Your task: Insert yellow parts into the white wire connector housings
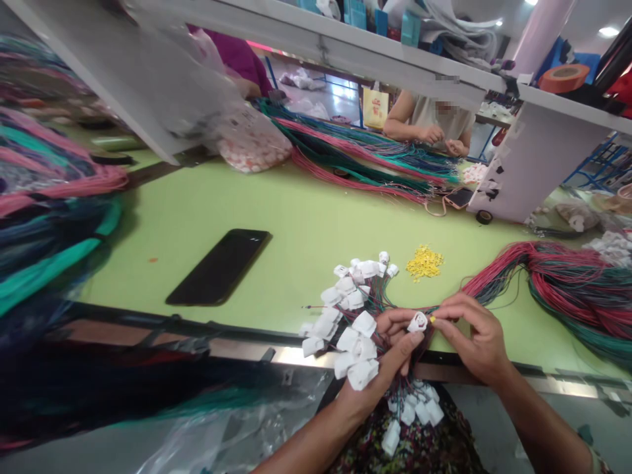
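Note:
My left hand [399, 342] is closed on a white plastic connector [418, 322], its open end turned towards my right hand. In a pinch between thumb and forefinger, my right hand [476, 336] holds a small yellow piece [433, 319] just beside that connector. Around my left hand lie several more white connectors [356, 345] on thin wires, and others [422, 403] hang below the table edge over my lap. A small heap of yellow pieces [424, 263] sits on the green table beyond my hands.
A black phone [220, 266] lies to the left. Wire bundles lie at the right [567, 289] and far left [59, 178]. Behind stand a bag of pale parts [254, 141] and a white shelf frame [538, 151]. Opposite, a person [429, 118] works with both hands.

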Demonstrator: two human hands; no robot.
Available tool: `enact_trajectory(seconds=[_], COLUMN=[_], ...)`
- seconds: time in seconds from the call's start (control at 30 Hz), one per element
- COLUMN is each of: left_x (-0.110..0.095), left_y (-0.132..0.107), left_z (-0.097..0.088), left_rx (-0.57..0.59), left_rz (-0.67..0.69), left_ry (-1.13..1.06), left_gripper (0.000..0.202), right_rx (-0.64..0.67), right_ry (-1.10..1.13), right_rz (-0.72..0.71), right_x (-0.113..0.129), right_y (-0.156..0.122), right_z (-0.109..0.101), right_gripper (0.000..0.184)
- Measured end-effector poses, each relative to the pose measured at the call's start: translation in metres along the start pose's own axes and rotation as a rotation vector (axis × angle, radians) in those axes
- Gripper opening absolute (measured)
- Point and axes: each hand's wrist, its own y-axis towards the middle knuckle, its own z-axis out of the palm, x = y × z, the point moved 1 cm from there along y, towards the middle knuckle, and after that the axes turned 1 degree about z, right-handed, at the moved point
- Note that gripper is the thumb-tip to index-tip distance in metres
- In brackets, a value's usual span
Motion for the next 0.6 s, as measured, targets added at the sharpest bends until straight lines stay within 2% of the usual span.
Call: enact_trajectory(seconds=[0.1,0.2,0.3,0.6], left_x=[0.006,0.007,0.006,0.012], left_y=[0.0,-0.001,-0.002,-0.002], left_z=[-0.003,-0.004,-0.002,-0.003], left_rx=[-0.027,-0.09,-0.074,-0.075], left_rz=[0.081,0.13,0.149,0.326], left_ry=[0.141,0.221,0.236,0.256], left_gripper=[0.024,0.021,0.019,0.02], right_rx=[0.005,0.061,0.072,0.083], right_ry=[0.098,0.1,0.023,-0.077], right_rz=[0.095,0.112,0.067,-0.051], right_x=[0.01,0.019,0.022,0.026], right_y=[-0.003,-0.006,-0.008,-0.005], right_z=[-0.002,-0.003,-0.003,-0.004], right_gripper=[0.01,0.011,0.014,0.013])
